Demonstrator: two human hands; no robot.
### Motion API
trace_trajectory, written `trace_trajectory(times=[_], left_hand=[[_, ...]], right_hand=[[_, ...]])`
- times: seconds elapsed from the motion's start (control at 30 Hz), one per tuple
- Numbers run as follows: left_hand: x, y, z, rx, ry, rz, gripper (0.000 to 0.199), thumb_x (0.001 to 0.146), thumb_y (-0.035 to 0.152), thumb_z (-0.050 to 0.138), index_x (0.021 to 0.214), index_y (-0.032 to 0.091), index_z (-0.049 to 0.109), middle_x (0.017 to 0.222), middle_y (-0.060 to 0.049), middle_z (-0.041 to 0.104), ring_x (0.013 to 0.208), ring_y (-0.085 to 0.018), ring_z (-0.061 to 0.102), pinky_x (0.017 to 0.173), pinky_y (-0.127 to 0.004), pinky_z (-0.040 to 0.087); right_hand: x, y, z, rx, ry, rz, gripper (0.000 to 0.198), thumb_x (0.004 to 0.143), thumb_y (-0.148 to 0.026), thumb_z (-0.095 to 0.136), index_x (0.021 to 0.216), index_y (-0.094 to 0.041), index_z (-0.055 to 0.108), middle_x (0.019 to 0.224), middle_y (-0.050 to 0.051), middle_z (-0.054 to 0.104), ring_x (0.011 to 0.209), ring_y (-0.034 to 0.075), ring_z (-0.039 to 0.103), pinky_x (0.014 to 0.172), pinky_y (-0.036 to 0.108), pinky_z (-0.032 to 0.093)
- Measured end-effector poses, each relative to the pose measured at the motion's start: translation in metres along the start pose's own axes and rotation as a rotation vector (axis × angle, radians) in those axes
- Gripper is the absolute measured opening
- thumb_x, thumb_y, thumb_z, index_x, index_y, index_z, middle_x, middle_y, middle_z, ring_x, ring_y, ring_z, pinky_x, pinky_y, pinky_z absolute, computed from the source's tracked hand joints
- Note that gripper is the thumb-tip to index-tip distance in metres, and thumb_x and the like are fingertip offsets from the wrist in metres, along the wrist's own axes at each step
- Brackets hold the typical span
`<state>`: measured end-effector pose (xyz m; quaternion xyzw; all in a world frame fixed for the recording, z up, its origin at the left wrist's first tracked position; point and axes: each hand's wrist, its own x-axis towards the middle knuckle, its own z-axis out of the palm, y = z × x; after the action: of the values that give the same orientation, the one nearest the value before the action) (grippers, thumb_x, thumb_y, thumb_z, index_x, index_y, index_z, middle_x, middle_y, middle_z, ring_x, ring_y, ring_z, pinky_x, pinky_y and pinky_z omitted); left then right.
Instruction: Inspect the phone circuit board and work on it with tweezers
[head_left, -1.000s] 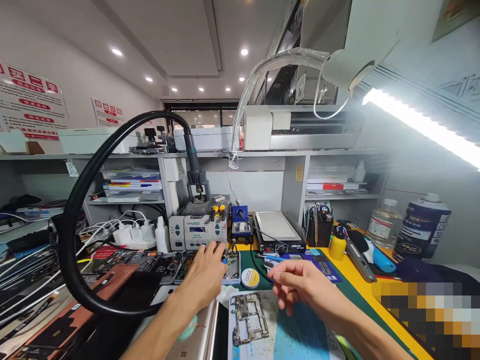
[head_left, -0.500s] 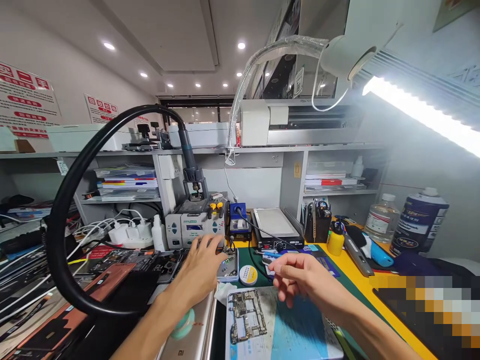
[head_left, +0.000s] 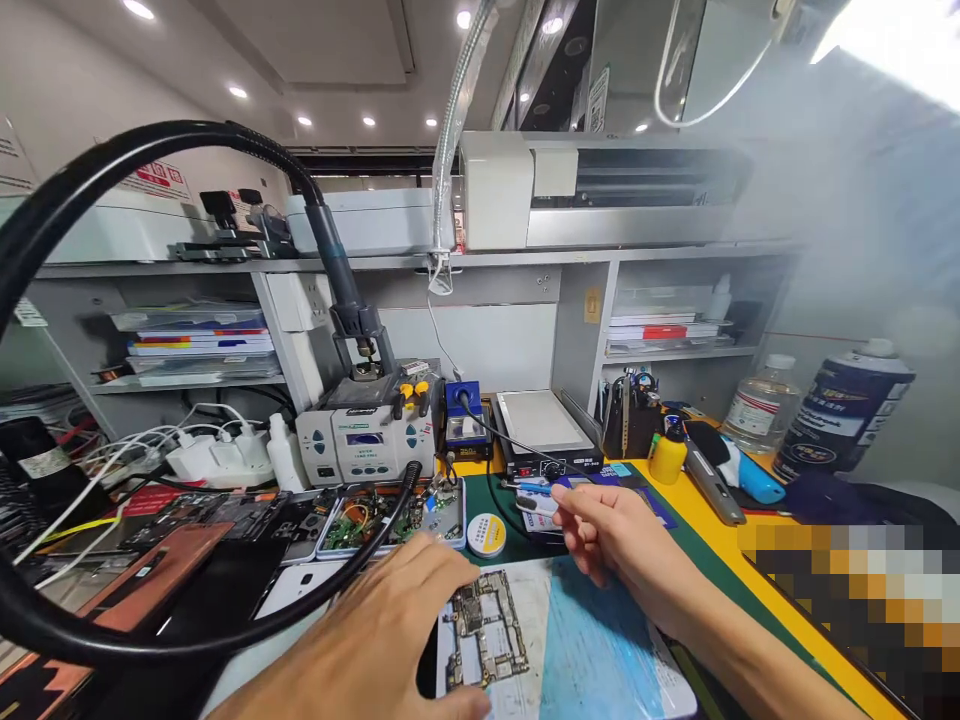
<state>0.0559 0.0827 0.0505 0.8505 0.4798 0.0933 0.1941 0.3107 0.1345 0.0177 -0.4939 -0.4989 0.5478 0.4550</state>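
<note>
My left hand [head_left: 397, 615] is over the left edge of a white-and-blue work pad [head_left: 600, 635], its thumb apart from its fingers and nothing visibly held. Beside its fingers, a bare phone circuit board [head_left: 487, 625] with cut-out openings lies flat on the pad. Above the pad's far side is my right hand [head_left: 615, 530]. Its thumb and index finger close at the right end of a slim blue tool [head_left: 532, 487]; the exact contact is hard to see. A round tin with a yellow-and-white lid [head_left: 487, 535] sits between the hands, beyond the pad.
Behind stand a hot-air station [head_left: 367, 440], a blue soldering unit [head_left: 465, 415] and a heating plate [head_left: 546, 425]. A thick black hose [head_left: 112, 655] loops across the left side. A parts tray [head_left: 450, 510] lies behind my left hand; a yellow bottle [head_left: 667, 455] stands at right.
My left hand has come back from the parts tray toward the circuit board. My right hand has moved slightly away from me to the slim blue tool. The view has shifted.
</note>
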Motion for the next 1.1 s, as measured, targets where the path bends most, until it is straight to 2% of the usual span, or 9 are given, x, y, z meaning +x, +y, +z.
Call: trace_trajectory(times=[0.1,0.23,0.33,0.43,0.53,0.67,0.87,1.0,1.1], left_hand=[[0.005,-0.006,0.009,0.099,0.083,0.081,0.057,0.068,0.034,0.081,0.123,0.027,0.066,0.131,-0.008,0.067,0.125,-0.035,0.060,0.106,-0.053,0.052],[0.009,-0.024,0.011,0.191,0.398,0.249,0.061,0.061,0.026,0.080,0.119,0.024,0.062,0.114,-0.006,0.073,0.105,-0.030,0.070,0.088,-0.042,0.062],[0.008,-0.040,0.010,0.126,0.543,0.174,0.061,0.070,0.026,0.073,0.127,0.031,0.051,0.114,-0.001,0.071,0.104,-0.022,0.071,0.089,-0.036,0.062],[0.008,-0.052,0.014,-0.105,0.531,-0.042,0.055,0.078,0.037,0.070,0.129,0.035,0.049,0.119,0.000,0.071,0.103,-0.021,0.071,0.090,-0.039,0.063],[0.012,-0.055,0.020,-0.397,0.503,-0.171,0.056,0.074,0.050,0.071,0.124,0.030,0.054,0.121,-0.006,0.070,0.105,-0.025,0.070,0.093,-0.046,0.061],[0.017,-0.047,0.020,-0.576,0.517,-0.221,0.064,0.070,0.058,0.073,0.122,0.026,0.055,0.122,-0.010,0.067,0.109,-0.028,0.065,0.098,-0.053,0.056],[0.013,-0.042,0.010,-0.657,0.491,-0.188,0.067,0.071,0.060,0.075,0.123,0.023,0.053,0.125,-0.010,0.063,0.111,-0.026,0.063,0.096,-0.048,0.055],[0.015,-0.047,0.002,-0.667,0.567,-0.190,0.072,0.071,0.061,0.076,0.126,0.021,0.052,0.125,-0.011,0.063,0.113,-0.027,0.061,0.096,-0.048,0.054],[0.016,-0.052,-0.003,-0.679,0.613,-0.184,0.072,0.070,0.061,0.078,0.125,0.020,0.054,0.123,-0.011,0.064,0.113,-0.027,0.062,0.097,-0.047,0.052]], right_hand=[[-0.003,-0.001,0.000,0.024,0.022,0.008,0.041,0.094,-0.051,0.067,0.071,-0.017,0.060,0.053,-0.006,0.057,0.039,0.007,0.051,0.035,0.016,0.034],[-0.007,0.000,-0.002,0.014,0.082,0.004,0.046,0.088,-0.060,0.068,0.071,-0.018,0.061,0.054,-0.005,0.055,0.041,0.009,0.050,0.036,0.018,0.033],[-0.006,0.000,-0.009,-0.053,0.133,-0.051,0.048,0.089,-0.063,0.064,0.070,-0.019,0.060,0.056,-0.004,0.054,0.045,0.011,0.047,0.040,0.022,0.035],[-0.007,-0.004,-0.017,-0.203,0.082,-0.145,0.045,0.090,-0.062,0.064,0.071,-0.021,0.065,0.063,-0.001,0.060,0.058,0.016,0.053,0.056,0.029,0.044],[-0.015,-0.012,-0.023,-0.430,-0.064,-0.178,0.033,0.081,-0.055,0.079,0.092,-0.023,0.077,0.095,0.007,0.074,0.094,0.030,0.064,0.086,0.041,0.049],[-0.036,-0.023,-0.023,-0.663,-0.244,-0.147,0.068,0.062,-0.043,0.095,0.125,-0.033,0.073,0.136,0.008,0.066,0.127,0.044,0.052,0.111,0.055,0.037],[-0.060,-0.030,0.000,-1.099,-0.487,-0.228,0.107,0.058,-0.032,0.091,0.154,-0.034,0.044,0.152,0.009,0.048,0.134,0.041,0.048,0.112,0.049,0.041],[-0.067,-0.044,-0.009,-1.104,-0.429,-0.259,0.099,0.055,-0.027,0.089,0.146,-0.036,0.053,0.141,0.006,0.056,0.123,0.037,0.056,0.105,0.043,0.047],[-0.075,-0.069,-0.038,-1.077,-0.290,-0.208,0.090,0.061,-0.023,0.085,0.144,-0.040,0.053,0.153,0.004,0.048,0.132,0.040,0.048,0.108,0.046,0.040]])
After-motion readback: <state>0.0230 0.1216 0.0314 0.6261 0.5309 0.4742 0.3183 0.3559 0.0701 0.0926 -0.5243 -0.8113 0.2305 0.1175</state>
